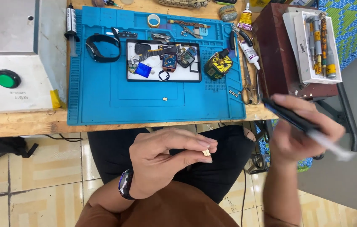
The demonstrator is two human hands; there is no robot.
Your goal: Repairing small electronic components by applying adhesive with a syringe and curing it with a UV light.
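Note:
My left hand [166,162] is held over my lap, below the table edge, and pinches a tiny pale metal part [206,153] between thumb and forefinger. A dark watch sits on that wrist. My right hand [300,130] is off the table's right end and grips a slim black tool with a white end [308,128]; it is blurred by motion. On the blue work mat [103,96] lies another tiny pale part [165,99]. A white parts tray [164,75] with a black rim holds small watch pieces.
A black watch band [102,47] lies on the mat's left. A yellow-black round object [218,66], tweezers, scissors [250,86] and glue tubes sit at the right. A grey machine with a green button [7,78] stands left. A dark red box [279,54] holds a white case.

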